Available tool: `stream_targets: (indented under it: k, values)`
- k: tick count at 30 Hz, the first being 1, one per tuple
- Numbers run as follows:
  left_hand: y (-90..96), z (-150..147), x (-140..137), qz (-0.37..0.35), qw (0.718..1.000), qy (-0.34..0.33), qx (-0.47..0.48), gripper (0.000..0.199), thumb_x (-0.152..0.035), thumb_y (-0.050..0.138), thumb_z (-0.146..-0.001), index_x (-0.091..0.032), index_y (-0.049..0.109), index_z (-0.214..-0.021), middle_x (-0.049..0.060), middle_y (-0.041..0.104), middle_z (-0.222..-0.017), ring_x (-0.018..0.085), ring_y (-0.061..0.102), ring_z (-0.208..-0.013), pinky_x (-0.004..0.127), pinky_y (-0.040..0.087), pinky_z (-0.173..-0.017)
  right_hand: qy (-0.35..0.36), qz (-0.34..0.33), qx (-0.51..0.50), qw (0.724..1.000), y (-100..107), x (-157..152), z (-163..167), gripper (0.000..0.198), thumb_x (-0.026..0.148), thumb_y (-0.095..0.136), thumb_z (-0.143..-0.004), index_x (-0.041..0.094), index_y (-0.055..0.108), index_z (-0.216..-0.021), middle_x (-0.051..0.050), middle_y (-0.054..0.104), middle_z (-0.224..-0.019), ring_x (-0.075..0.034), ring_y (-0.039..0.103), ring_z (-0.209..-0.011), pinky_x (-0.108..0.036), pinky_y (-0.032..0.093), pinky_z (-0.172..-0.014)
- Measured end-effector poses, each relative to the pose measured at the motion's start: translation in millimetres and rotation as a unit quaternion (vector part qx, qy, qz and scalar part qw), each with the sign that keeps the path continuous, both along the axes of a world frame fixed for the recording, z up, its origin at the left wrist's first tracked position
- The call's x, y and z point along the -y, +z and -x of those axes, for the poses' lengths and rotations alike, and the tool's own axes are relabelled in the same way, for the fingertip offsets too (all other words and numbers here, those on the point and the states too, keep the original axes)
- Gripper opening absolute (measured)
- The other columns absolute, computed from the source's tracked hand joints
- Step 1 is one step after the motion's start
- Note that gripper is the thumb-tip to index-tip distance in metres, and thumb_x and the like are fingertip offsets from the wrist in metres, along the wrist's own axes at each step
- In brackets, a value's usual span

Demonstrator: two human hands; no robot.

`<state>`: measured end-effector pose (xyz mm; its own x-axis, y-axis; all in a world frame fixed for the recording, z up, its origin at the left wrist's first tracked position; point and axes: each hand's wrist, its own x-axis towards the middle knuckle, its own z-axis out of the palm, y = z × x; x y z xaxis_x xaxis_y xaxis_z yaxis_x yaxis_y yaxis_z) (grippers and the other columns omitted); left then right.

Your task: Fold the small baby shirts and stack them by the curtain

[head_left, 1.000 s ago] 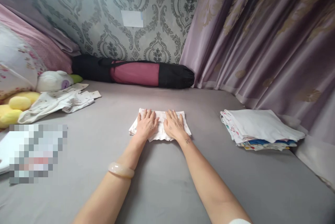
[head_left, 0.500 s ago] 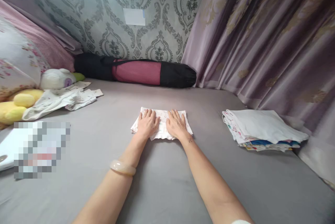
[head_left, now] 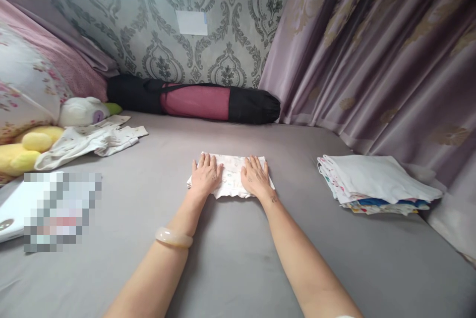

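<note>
Pixelated patch (head_left: 61,211) masking something white at the left, floral pillow (head_left: 22,85) cut by the left edge, folded cloth (head_left: 231,175) partly hidden under both hands.

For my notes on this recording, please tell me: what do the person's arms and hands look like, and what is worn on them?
Both forearms are bare. The left wrist carries a smooth, pale, rounded bangle. The right hand has small dark marks on its back, and a small dark mark sits at the right wrist. A bit of white sleeve shows at the bottom edge. The left hand shows no ring.
</note>
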<state>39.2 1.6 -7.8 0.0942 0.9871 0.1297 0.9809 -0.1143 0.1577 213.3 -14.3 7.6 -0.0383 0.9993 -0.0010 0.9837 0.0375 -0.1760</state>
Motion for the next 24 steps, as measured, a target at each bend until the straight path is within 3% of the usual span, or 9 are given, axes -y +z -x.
stream_targets:
  k: [10,19,24]
  values:
    - [4.9,7.2,0.7,-0.006,0.999,0.036,0.018,0.056,-0.039,0.022,-0.099,-0.012,0.045,-0.143,0.014,0.036,-0.155,0.031,0.027,-0.146,0.058,0.019,-0.118,-0.068,-0.002,-0.004,0.998,1.9,-2.8,-15.0,0.059,0.033,0.021,-0.100,0.005,0.032,-0.151,-0.014,0.022,-0.161,-0.026,0.014,-0.149,-0.053,0.009,-0.120]
    - [8.2,8.4,-0.3,0.036,0.999,0.025,0.021,0.059,-0.041,0.021,-0.099,-0.011,0.041,-0.145,0.015,0.032,-0.157,0.033,0.028,-0.145,0.058,0.022,-0.116,-0.070,0.019,-0.012,0.997,-0.5,-6.1,-15.8,0.061,0.035,0.019,-0.099,0.004,0.032,-0.150,-0.013,0.024,-0.160,-0.026,0.014,-0.150,-0.052,0.011,-0.120]
    - [12.5,19.4,-1.1,0.051,0.998,-0.002,0.046,0.053,-0.041,0.023,-0.099,-0.019,0.046,-0.140,0.011,0.034,-0.157,0.031,0.027,-0.146,0.058,0.022,-0.116,-0.053,0.055,-0.014,0.997,6.4,-6.2,-25.1,0.062,0.037,0.017,-0.100,0.006,0.028,-0.152,-0.011,0.020,-0.162,-0.025,0.012,-0.150,-0.051,0.011,-0.120]
